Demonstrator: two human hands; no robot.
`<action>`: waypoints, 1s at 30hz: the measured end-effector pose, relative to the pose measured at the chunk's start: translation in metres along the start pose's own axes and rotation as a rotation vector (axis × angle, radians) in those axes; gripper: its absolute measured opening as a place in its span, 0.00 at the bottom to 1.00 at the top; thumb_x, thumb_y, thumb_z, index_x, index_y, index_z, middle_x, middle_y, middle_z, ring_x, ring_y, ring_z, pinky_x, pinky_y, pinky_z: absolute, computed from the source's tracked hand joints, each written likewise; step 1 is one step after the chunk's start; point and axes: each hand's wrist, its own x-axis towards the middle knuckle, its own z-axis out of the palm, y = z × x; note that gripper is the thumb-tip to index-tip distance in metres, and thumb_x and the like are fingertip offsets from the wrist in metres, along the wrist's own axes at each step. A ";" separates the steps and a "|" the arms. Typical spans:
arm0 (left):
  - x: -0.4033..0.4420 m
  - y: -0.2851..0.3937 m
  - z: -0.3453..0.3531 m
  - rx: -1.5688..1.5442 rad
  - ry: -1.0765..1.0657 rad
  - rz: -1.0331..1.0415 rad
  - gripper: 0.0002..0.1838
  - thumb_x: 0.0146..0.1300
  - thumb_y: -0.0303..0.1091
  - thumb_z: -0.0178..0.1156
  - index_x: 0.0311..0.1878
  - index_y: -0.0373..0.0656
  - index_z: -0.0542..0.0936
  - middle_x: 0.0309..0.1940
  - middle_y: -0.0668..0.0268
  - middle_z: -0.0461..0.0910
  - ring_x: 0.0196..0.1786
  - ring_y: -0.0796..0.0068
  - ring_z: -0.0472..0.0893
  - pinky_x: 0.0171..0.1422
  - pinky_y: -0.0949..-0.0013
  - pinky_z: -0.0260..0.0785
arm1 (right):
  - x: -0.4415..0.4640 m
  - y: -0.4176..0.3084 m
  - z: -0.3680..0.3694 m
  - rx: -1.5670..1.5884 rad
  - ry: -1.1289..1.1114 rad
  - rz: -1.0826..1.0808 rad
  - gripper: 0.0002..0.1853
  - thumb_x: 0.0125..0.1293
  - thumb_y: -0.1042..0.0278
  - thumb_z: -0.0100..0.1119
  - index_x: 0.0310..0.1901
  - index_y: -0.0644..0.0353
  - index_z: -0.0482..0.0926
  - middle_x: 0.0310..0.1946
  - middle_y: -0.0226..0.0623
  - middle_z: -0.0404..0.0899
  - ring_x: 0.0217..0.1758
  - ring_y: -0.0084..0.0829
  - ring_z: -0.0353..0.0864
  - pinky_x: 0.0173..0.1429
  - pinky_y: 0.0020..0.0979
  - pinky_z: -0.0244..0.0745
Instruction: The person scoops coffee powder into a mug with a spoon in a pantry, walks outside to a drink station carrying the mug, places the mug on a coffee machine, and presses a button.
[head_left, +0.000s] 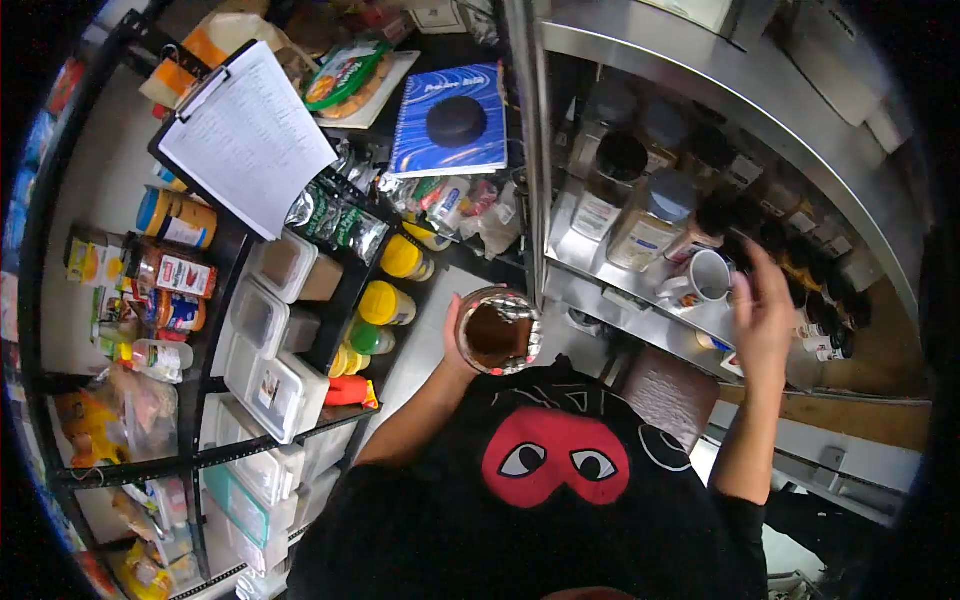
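My left hand (456, 340) is wrapped round an open jar (497, 332) with brown contents, held in front of my chest. A shiny, foil-like edge shows at the jar's mouth. On the right, my right hand (764, 305) is raised beside the metal shelf, its fingers apart and nothing in them. Just left of that hand, a white mug (700, 280) with a printed pattern stands on the shelf edge. Behind the mug are a large jar with a blue-grey lid (655, 220) and another with a black lid (610, 185).
Several dark-lidded spice jars (825, 325) fill the right shelf (625, 275). At left, racks hold yellow-lidded tubs (385, 303), white-lidded containers (275, 390) and a clipboard (250, 140). A blue notebook (420, 120) lies at the top. A brown padded seat (668, 395) is below the shelf.
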 end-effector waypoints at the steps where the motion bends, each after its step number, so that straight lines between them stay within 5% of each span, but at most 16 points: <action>1: -0.007 0.008 0.000 0.017 -0.008 0.023 0.37 0.61 0.64 0.34 0.61 0.42 0.64 0.56 0.56 0.70 0.58 0.53 0.69 0.63 0.50 0.59 | 0.001 -0.029 0.008 0.027 -0.087 -0.147 0.20 0.56 0.65 0.59 0.51 0.60 0.72 0.37 0.45 0.75 0.40 0.44 0.75 0.43 0.37 0.71; 4: -0.025 0.037 -0.012 -0.074 0.144 0.090 0.30 0.62 0.58 0.38 0.56 0.44 0.70 0.54 0.58 0.72 0.56 0.56 0.71 0.61 0.51 0.62 | 0.013 -0.114 0.053 0.149 -0.341 -0.499 0.22 0.53 0.69 0.59 0.51 0.57 0.71 0.41 0.42 0.72 0.44 0.43 0.73 0.46 0.38 0.70; 8: -0.048 0.079 -0.021 -0.083 0.186 0.156 0.28 0.62 0.57 0.39 0.56 0.47 0.71 0.55 0.59 0.71 0.57 0.57 0.70 0.60 0.50 0.63 | 0.062 -0.192 0.152 0.172 -0.225 -0.658 0.26 0.51 0.66 0.61 0.54 0.55 0.67 0.50 0.51 0.65 0.51 0.49 0.67 0.52 0.42 0.68; 12: -0.076 0.125 -0.022 -0.072 0.127 0.112 0.33 0.60 0.63 0.36 0.59 0.49 0.68 0.58 0.58 0.68 0.60 0.55 0.67 0.60 0.46 0.60 | 0.120 -0.221 0.238 -0.233 -0.146 -0.351 0.32 0.53 0.50 0.59 0.59 0.50 0.63 0.59 0.56 0.57 0.59 0.62 0.59 0.57 0.49 0.63; 14: -0.088 0.145 -0.018 -0.063 0.133 0.126 0.34 0.59 0.64 0.36 0.59 0.49 0.67 0.57 0.57 0.68 0.58 0.54 0.68 0.56 0.45 0.61 | 0.133 -0.228 0.252 -0.351 -0.265 -0.196 0.35 0.54 0.41 0.55 0.62 0.45 0.59 0.61 0.57 0.56 0.60 0.61 0.59 0.59 0.50 0.63; 16: -0.100 0.157 0.029 0.067 0.184 0.203 0.32 0.56 0.62 0.42 0.55 0.48 0.70 0.50 0.56 0.74 0.49 0.50 0.75 0.39 0.45 0.73 | 0.138 -0.223 0.265 -0.298 -0.319 -0.160 0.36 0.53 0.42 0.57 0.61 0.47 0.61 0.58 0.57 0.60 0.58 0.57 0.63 0.57 0.48 0.64; 18: -0.110 0.174 0.015 0.158 0.296 0.232 0.34 0.58 0.65 0.38 0.59 0.49 0.67 0.54 0.59 0.71 0.55 0.55 0.72 0.53 0.45 0.67 | 0.141 -0.214 0.275 -0.215 -0.205 -0.257 0.33 0.50 0.47 0.61 0.57 0.51 0.67 0.48 0.53 0.69 0.52 0.50 0.69 0.54 0.44 0.66; 22: -0.122 0.200 -0.026 0.183 0.260 0.131 0.35 0.61 0.65 0.34 0.63 0.51 0.61 0.58 0.62 0.67 0.57 0.56 0.71 0.54 0.43 0.65 | 0.131 -0.238 0.258 0.126 -0.033 -0.283 0.28 0.50 0.53 0.63 0.52 0.54 0.71 0.41 0.50 0.72 0.50 0.47 0.69 0.55 0.41 0.66; 24: -0.125 0.203 -0.009 0.258 0.272 0.152 0.32 0.61 0.64 0.36 0.59 0.52 0.66 0.53 0.64 0.73 0.54 0.59 0.73 0.52 0.46 0.66 | 0.106 -0.262 0.240 0.675 -0.220 -0.429 0.27 0.49 0.56 0.63 0.52 0.55 0.72 0.42 0.51 0.72 0.52 0.46 0.69 0.56 0.38 0.65; 27: -0.120 0.204 -0.005 0.193 0.437 0.035 0.30 0.57 0.69 0.37 0.52 0.61 0.71 0.48 0.69 0.76 0.47 0.63 0.75 0.40 0.52 0.67 | 0.058 -0.313 0.200 0.647 -0.494 -0.765 0.30 0.44 0.60 0.66 0.53 0.55 0.72 0.46 0.50 0.69 0.52 0.46 0.69 0.56 0.38 0.64; 30: -0.121 0.198 0.006 0.209 0.404 0.018 0.30 0.57 0.69 0.36 0.51 0.62 0.72 0.46 0.71 0.77 0.45 0.65 0.75 0.38 0.57 0.65 | 0.033 -0.314 0.207 0.649 -0.617 -0.916 0.31 0.41 0.61 0.68 0.53 0.53 0.73 0.47 0.48 0.67 0.51 0.46 0.69 0.55 0.38 0.65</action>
